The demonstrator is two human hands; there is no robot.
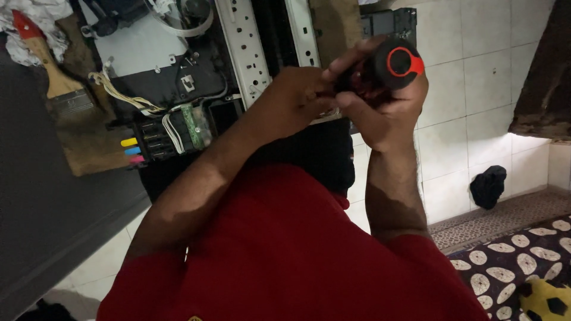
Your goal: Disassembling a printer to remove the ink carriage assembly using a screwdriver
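My right hand (389, 116) is wrapped around the black handle of a screwdriver (399, 62), whose round end cap has a red ring. My left hand (294, 98) reaches across from the left, and its fingertips pinch the front of the same handle. The screwdriver's shaft and tip are hidden behind my hands. Both hands hover over an opened printer (178, 77) with its cover off, exposing white rails, wires and a green circuit board. My red shirt fills the bottom of the view.
Yellow, blue and pink ink tank caps (132, 151) sit at the printer's left side. A wooden paintbrush (53, 74) lies on brown card beside crumpled cloth (35, 24). On the tiled floor there are a dark cloth (488, 185), a patterned rug (523, 249) and a yellow ball (544, 300).
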